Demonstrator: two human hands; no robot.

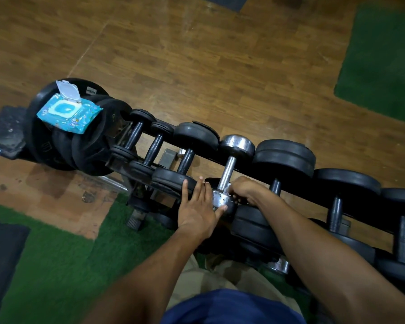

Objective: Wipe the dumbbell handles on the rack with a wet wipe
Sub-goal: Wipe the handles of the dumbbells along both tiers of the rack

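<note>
Chrome dumbbell (pixel 229 169) lies on the rack (pixel 351 208), fourth from the rack's left end, between black rubber ones. Its bare steel handle runs from the near head, under the hands, up and slightly right to the far head; long axis points away from the person, across the rack's rails.

Right hand (pixel 244 189): fingers curled at the near end of the handle, a scrap of white showing at the fingertips, likely the wet wipe (pixel 228 186). Whether the grip closes fully round the bar cannot be told; knuckles hide it.

Left hand (pixel 198 208): grip open, fingers straight, resting flat against the near chrome head and the black dumbbell (pixel 173 181) beside it, judged to be steadying.

Right hand is the nearer to the handle. The unwiped length lies ahead of it, up the bar, so the stroke should run along the axis toward the far head.

Blue wipe packet (pixel 68 112), lid up, sits on the weight plates (pixel 63 146) well to the left.
</note>
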